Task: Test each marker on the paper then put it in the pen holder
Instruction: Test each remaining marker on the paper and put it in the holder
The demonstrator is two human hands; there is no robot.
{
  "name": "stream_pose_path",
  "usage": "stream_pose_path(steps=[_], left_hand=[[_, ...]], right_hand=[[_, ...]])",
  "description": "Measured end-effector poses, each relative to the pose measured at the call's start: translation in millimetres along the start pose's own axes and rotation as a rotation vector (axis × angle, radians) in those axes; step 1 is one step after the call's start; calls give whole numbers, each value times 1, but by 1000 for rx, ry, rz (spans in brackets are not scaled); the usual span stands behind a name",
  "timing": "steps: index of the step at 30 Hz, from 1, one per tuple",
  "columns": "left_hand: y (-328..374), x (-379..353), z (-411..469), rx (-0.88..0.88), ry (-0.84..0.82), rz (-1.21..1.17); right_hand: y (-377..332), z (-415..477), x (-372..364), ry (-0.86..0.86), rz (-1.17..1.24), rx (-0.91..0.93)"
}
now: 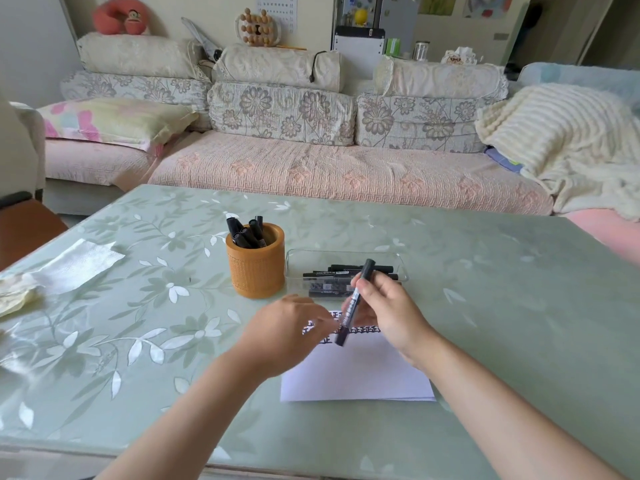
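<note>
While both bare forearms reach in from the bottom of the frame over a table covered in pale green floral plastic (pixel 485 306), the right hand (pixel 384 306) is raised at centre, thumb and fingers curled round the middle of a black marker (pixel 353 303) with white lettering. The marker is tilted, its upper end toward the upper right and its lower end down and left, above the top edge of a white sheet of paper (pixel 356 375).

The left hand (pixel 294 327), blurred, stretches out palm down just left of the marker's lower end, fingers pointing toward it. Whether they touch or grip it cannot be told.

Rows of black test marks (pixel 365 330) run along the paper's top edge, partly hidden by both hands.

Just above the hands, a clear plastic tray (pixel 346 252) holds several loose black markers (pixel 325 289) lying on their sides. Just beside its left end stands an orange woven cylindrical pen holder (pixel 256 271), upright, with a handful of standing black markers (pixel 247 232) leaning left inside it.
</note>
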State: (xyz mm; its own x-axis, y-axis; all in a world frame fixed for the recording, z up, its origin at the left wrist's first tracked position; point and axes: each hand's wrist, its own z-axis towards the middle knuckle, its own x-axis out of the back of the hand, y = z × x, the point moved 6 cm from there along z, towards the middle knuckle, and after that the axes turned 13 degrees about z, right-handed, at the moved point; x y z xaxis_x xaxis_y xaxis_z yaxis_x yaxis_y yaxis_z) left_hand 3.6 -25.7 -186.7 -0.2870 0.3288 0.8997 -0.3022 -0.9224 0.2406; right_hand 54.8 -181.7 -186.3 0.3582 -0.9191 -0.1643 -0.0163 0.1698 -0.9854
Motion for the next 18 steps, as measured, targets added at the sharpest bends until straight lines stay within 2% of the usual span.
stream_pose_path(steps=[4, 9, 13, 18], left_hand=[[-16, 10, 3, 99, 111, -39], [-12, 9, 4, -32, 116, -6], [-2, 2, 3, -176, 71, 145], [-4, 0, 5, -206, 56, 221]], right_hand=[[9, 1, 7, -80, -426, 57], [17, -5, 2, -192, -837, 17], [12, -6, -6, -237, -970, 68], [16, -4, -6, -293, -966, 68]])
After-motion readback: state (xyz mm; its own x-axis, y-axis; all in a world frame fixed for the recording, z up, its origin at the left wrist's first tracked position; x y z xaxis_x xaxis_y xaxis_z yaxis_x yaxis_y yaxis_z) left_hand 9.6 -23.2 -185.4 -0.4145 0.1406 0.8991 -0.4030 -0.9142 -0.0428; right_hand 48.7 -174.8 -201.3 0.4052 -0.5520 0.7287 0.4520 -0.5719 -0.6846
